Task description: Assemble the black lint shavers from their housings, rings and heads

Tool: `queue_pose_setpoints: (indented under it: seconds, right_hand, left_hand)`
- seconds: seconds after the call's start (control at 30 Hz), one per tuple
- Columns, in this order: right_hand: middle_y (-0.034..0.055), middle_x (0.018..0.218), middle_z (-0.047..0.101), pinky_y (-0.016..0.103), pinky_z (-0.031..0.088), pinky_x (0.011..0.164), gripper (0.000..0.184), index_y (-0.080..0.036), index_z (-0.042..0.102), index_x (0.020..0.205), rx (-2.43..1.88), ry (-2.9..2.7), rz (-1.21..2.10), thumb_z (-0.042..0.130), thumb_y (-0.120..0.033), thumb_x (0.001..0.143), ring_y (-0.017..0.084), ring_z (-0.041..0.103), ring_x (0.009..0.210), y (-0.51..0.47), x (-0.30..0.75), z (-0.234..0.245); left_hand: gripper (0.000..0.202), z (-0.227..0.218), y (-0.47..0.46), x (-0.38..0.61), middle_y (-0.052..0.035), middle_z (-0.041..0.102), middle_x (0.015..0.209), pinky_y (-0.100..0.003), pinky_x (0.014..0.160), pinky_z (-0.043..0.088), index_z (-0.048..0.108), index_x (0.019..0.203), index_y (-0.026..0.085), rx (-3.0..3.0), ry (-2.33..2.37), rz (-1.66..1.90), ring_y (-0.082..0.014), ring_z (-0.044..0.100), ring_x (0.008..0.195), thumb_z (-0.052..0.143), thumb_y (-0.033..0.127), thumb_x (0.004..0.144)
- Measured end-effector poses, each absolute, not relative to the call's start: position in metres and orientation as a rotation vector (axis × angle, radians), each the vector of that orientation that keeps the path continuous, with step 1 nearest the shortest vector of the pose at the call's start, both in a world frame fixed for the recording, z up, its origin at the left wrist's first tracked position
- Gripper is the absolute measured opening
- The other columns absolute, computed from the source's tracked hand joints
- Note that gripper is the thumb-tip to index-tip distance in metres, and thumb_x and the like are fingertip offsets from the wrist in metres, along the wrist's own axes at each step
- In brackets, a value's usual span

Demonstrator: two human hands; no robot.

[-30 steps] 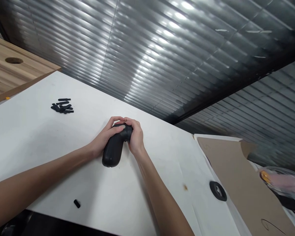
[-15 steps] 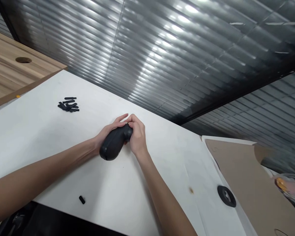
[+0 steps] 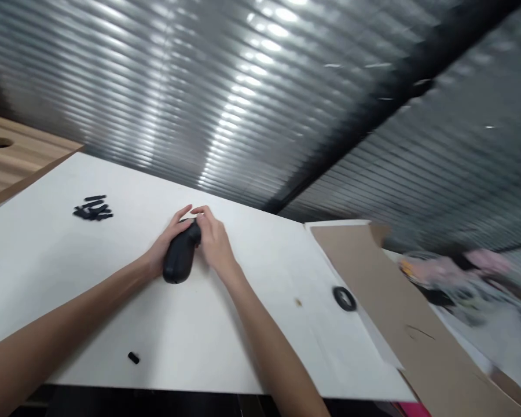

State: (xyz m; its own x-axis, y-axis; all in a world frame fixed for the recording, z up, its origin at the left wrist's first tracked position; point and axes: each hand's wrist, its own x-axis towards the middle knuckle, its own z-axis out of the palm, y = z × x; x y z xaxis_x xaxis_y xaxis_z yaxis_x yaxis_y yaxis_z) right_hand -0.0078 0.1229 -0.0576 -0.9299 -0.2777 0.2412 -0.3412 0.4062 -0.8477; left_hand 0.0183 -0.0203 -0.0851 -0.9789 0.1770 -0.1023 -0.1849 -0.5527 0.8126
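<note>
Both my hands hold a black moulded plastic grip (image 3: pixel 179 260) just above the white board (image 3: pixel 91 324). Its thick rounded end points down toward me. My left hand (image 3: pixel 167 246) wraps around its upper side, and my right hand (image 3: pixel 212 240) presses its fingers on the top end. The narrow end is mostly hidden by my fingers. Up to the left lies a small heap of black rubber strips (image 3: pixel 93 209), well away from both hands. Closer to me on the board sits a short black plug (image 3: pixel 133 358).
A black rubber ring (image 3: pixel 344 299) lies on the board's right side, beside a flat brown cardboard sheet (image 3: pixel 399 313). A wooden table with a round hole (image 3: pixel 8 156) lies beyond the far left corner. A ribbed metal wall (image 3: pixel 200 98) fills the background.
My view has swung, shifting the whole scene left. The black grip has turned from lying aslant toward a steeper angle, with its thick end pointing more toward me. Both hands keep hold.
</note>
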Motion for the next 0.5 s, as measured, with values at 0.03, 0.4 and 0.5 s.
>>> queue_pose_setpoints:
  seconds: [0.03,0.4,0.5]
  right_hand:
    - [0.0,0.087,0.068,0.031,0.043,0.074,0.031,-0.029,0.063,0.109,0.528,-2.65,1.456,0.04,-0.049,0.108,0.023,0.063,0.081,0.126,-0.006,-0.061]
    - [-0.0021,0.071,0.055,0.033,0.037,0.068,0.034,-0.028,0.047,0.089,0.132,-2.748,1.257,0.028,-0.047,0.11,0.023,0.056,0.068,0.12,0.038,-0.054]
    - [-0.0034,0.066,0.052,0.031,0.034,0.066,0.029,-0.027,0.045,0.085,0.12,-2.696,1.202,0.039,-0.046,0.106,0.021,0.052,0.064,0.118,0.04,-0.048]
  left_hand:
    - [0.081,-0.089,-0.023,0.017,-0.0043,0.072,0.107,-0.03,0.068,0.056,0.047,0.158,0.031,-0.009,1.368,2.573,-0.018,0.066,0.075,0.078,0.053,0.087]
    - [0.085,-0.081,-0.027,0.036,0.0011,0.062,0.083,-0.021,0.057,0.051,0.044,0.162,0.034,0.23,1.676,2.386,-0.0139,0.057,0.064,0.078,0.058,0.088]
    - [0.085,-0.074,-0.026,0.038,0.0,0.063,0.082,-0.024,0.049,0.051,0.043,0.163,0.036,0.166,1.508,2.381,-0.0156,0.057,0.058,0.076,0.057,0.088]
